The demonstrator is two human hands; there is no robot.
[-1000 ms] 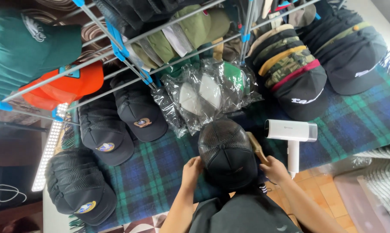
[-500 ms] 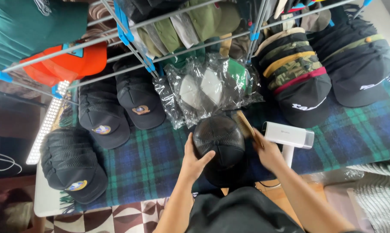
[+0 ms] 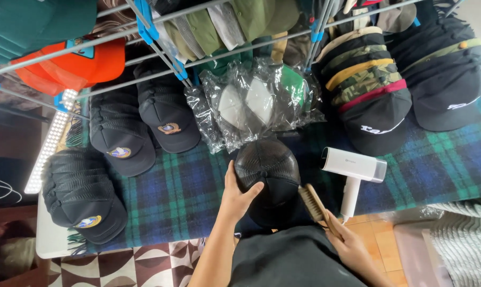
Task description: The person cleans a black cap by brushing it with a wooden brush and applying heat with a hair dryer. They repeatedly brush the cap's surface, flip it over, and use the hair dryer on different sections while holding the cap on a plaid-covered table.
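Head view. A table draped in a blue-and-green plaid blanket point(image 3: 187, 191) fills the centre of the frame; patterned floor tiles point(image 3: 118, 268) show at 7 o'clock and a wooden floor at 5 o'clock. A black mesh-backed cap point(image 3: 269, 178) sits on the blanket at the near edge, just below centre. The left hand point(image 3: 237, 194) lies against its left side, fingers spread and cupped on the crown. The right hand point(image 3: 352, 247), at 5 o'clock, has its fingers closed around the handle of a wooden brush point(image 3: 312, 204), whose bristles touch the cap's right edge. A white hair dryer point(image 3: 353, 172) lies just right of the cap. Plastic-bagged caps point(image 3: 256, 103) lie at 12 o'clock under a metal rack point(image 3: 160, 40). Stacks of black caps point(image 3: 83, 194) occupy 9 o'clock.
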